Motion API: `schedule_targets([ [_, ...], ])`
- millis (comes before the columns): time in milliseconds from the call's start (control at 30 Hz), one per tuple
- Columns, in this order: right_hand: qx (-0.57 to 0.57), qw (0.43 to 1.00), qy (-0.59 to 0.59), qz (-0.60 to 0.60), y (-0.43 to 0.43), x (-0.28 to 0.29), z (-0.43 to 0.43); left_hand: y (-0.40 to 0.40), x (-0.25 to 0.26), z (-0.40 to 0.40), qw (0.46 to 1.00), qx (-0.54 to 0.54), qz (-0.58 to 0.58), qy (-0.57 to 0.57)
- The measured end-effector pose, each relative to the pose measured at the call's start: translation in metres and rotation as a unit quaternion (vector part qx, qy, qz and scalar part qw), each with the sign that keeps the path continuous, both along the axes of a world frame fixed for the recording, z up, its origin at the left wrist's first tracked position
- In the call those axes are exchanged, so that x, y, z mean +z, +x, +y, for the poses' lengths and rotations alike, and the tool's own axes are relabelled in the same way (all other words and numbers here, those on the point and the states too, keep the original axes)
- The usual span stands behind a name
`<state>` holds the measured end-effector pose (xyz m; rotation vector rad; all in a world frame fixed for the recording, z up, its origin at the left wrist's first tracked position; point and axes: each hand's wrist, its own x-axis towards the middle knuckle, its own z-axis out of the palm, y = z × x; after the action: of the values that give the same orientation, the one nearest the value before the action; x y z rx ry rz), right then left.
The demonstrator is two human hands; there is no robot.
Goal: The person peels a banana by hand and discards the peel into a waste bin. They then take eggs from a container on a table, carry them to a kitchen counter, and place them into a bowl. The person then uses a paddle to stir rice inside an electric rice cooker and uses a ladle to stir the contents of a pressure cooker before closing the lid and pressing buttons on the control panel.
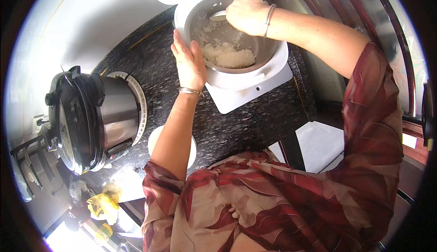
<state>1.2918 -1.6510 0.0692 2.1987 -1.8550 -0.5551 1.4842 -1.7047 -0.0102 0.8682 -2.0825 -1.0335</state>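
A white rice cooker (232, 81) stands on the dark speckled counter with its lid raised at the top. Cooked rice (234, 56) lies clumped on the near side of its metal inner pot (268, 52), and loose grains stick to the bottom. My right hand (247, 14) reaches over the pot, closed around a pale spoon or rice paddle (217, 15) whose head is in the pot's far part. With spread fingers, my left hand (189, 60) rests against the cooker's left rim. A white bowl (193, 153) is partly covered by my left forearm.
An electric pressure cooker (99, 115) with a black lid stands at the left, beside the wall. A white board or tray (232, 103) lies under the rice cooker. Yellow plastic bags (102, 207) are at the lower left; a folded white sheet (319, 144) is at the right.
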Motion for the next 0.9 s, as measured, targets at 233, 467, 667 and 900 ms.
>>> schedule_targets([
  [233, 0.08, 0.988, 0.055, -0.119, 0.017, -0.005, -0.016, -0.006, -0.001, 0.001, 1.0, -0.003, 0.008, 0.025],
  [467, 0.228, 0.969, 0.095, -0.003, 0.032, 0.025, 0.034, -0.002, -0.008, -0.009, 1.0, -0.001, -0.005, -0.013],
  [667, 0.075, 0.997, -0.018, 0.02, 0.006, 0.021, 0.007, -0.004, -0.006, -0.003, 1.0, 0.012, -0.005, 0.019],
  [900, 0.146, 0.989, 0.024, -0.003, 0.039, 0.017, 0.005, -0.002, -0.003, -0.005, 1.0, -0.007, -0.003, 0.02],
])
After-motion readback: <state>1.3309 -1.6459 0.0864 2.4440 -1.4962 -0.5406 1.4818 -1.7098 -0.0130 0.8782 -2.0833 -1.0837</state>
